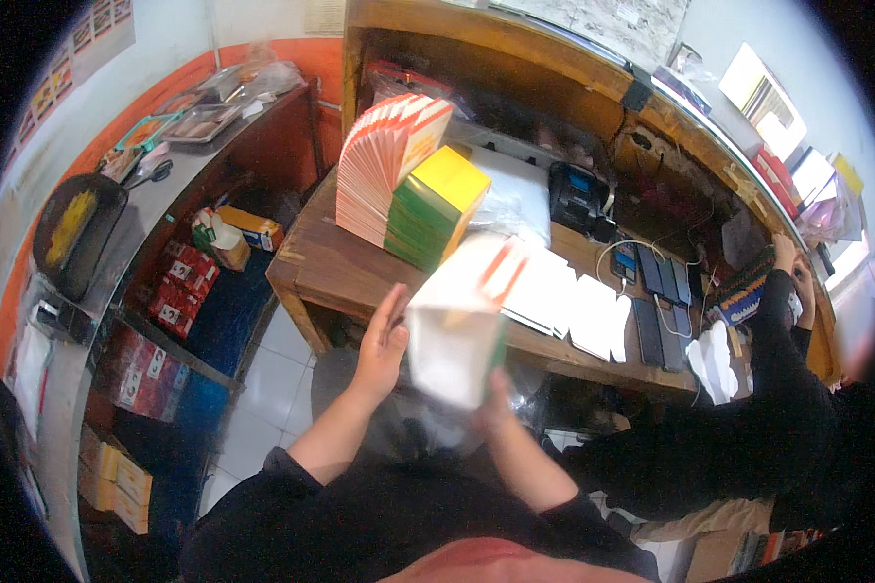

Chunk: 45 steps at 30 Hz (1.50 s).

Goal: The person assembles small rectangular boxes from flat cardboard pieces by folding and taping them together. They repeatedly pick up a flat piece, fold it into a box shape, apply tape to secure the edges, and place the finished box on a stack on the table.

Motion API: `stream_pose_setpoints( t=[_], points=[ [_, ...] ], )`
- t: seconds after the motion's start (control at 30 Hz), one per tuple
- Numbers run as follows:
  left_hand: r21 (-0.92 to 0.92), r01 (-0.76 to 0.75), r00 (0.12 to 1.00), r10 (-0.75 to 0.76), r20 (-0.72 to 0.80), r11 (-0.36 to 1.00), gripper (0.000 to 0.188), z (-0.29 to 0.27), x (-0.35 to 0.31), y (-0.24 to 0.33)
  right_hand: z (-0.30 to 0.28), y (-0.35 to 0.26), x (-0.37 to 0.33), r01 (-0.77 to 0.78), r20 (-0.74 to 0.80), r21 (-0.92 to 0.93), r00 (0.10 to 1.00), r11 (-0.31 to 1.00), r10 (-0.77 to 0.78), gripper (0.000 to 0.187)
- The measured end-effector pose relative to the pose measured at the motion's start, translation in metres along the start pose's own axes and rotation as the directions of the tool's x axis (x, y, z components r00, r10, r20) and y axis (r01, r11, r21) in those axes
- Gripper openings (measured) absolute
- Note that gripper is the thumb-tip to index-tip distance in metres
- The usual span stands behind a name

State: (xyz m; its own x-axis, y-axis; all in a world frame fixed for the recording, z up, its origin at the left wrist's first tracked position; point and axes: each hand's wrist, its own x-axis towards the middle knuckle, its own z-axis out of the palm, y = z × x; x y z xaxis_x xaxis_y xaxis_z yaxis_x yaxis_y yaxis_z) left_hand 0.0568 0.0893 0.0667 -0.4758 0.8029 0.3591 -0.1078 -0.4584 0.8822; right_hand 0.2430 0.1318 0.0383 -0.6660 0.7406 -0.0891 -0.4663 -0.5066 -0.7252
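Right now both hands are raised in front of the chest over the near edge of the wooden desk [340, 267]. The right hand [493, 400] grips a white booklet [457, 335] from below, fingers pressed around its lower edge; the booklet is blurred, apparently in motion, with an orange mark and a green edge showing at its top and side. The left hand [384, 340] stands open beside it, fingers straight and together, palm turned toward the booklet's left face and just beside it; whether it touches cannot be told through the blur.

On the desk behind, a fanned stack of orange-and-white booklets [384, 160] leans against a squared pile with a yellow top and green sides [436, 206]. White sheets [564, 291] lie spread to the right, then a row of dark phones [656, 291]. Another person in a black sleeve [773, 340] sits at the far right.

The risk, as I judge it, lies in the single low grip: held only at the bottom, the booklet could fan open or slip and drop to the tiled floor [272, 369] beyond the desk edge. A careless swing could also knock the leaning fanned stack, which looks ready to slide.
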Motion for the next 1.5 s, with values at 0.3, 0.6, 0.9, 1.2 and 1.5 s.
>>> stream_pose_setpoints(
  t=[0.3, 0.6, 0.9, 1.2, 1.5],
  points=[
    [0.187, 0.264, 0.956, -0.283, 0.081, 0.946, 0.051, -0.057, -0.029, -0.005, 0.111, -0.174, 0.157, 0.23, 0.44, -0.872, 0.754, -0.433, -0.487, 0.072],
    [0.257, 0.444, 0.887, -0.461, 0.006, 0.858, 0.037, -0.093, -0.078, -0.017, 0.137, -0.155, 0.202, 0.112, 0.291, -0.792, 0.933, -0.6, -0.211, 0.074],
    [0.332, 0.316, 0.9, -0.392, 0.192, 0.889, 0.032, -0.047, -0.048, -0.021, 0.119, -0.15, 0.198, 0.151, 0.338, -0.8, 0.913, -0.581, -0.228, 0.082],
    [0.379, 0.409, 0.841, -0.504, 0.197, 0.83, 0.033, -0.052, -0.073, -0.011, -0.026, -0.172, 0.14, -0.063, -0.027, -0.817, 0.997, -0.574, -0.071, 0.097],
    [0.387, 0.383, 0.847, -0.486, 0.214, 0.839, 0.031, -0.054, -0.066, -0.022, -0.08, -0.177, 0.095, -0.038, -0.053, -0.9, 0.998, -0.435, 0.023, 0.046]
  ],
)
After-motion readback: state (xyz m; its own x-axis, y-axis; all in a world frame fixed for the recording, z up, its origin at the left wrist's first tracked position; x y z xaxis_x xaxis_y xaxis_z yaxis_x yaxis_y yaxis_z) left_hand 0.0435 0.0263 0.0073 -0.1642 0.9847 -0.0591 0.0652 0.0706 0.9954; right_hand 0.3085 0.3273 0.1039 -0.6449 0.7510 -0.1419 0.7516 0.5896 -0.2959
